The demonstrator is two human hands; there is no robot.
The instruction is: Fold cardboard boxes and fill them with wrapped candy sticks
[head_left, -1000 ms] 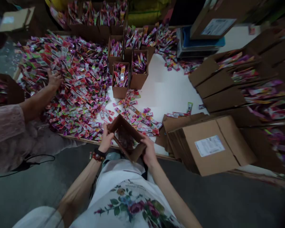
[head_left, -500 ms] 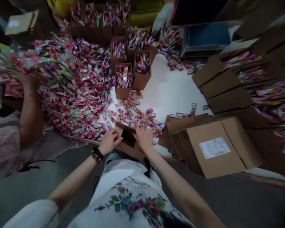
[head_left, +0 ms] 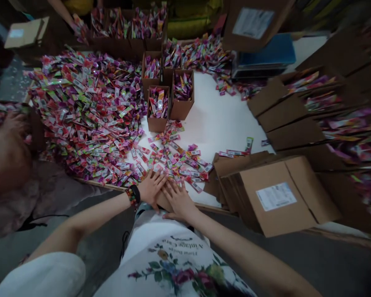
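Observation:
My left hand [head_left: 152,187] lies flat with fingers stretched over a small cardboard box [head_left: 164,203] at the table's near edge. Beside it, my right hand [head_left: 179,202] also rests flat on the box, fingers spread, its fingertips close to those of the left. Both palms cover most of the box, so only a brown strip shows between them. Just beyond my fingers are loose, shiny candy-like sachets [head_left: 176,159] in pink, purple and green. A big heap of the same sachets [head_left: 92,119] spreads to the left.
Small open boxes [head_left: 157,123] filled with sachets stand ahead. Flattened cartons [head_left: 278,222] with a label lie at right, before more filled boxes [head_left: 292,119]. A blue-topped bin [head_left: 266,55] and a labelled carton [head_left: 250,24] are at the back. A co-worker's hand [head_left: 14,123] is at left.
My hands have come together over the box, whose dark opening showed between them before. The co-worker at left has lowered a bunch of sachets. A labelled carton has appeared at the back.

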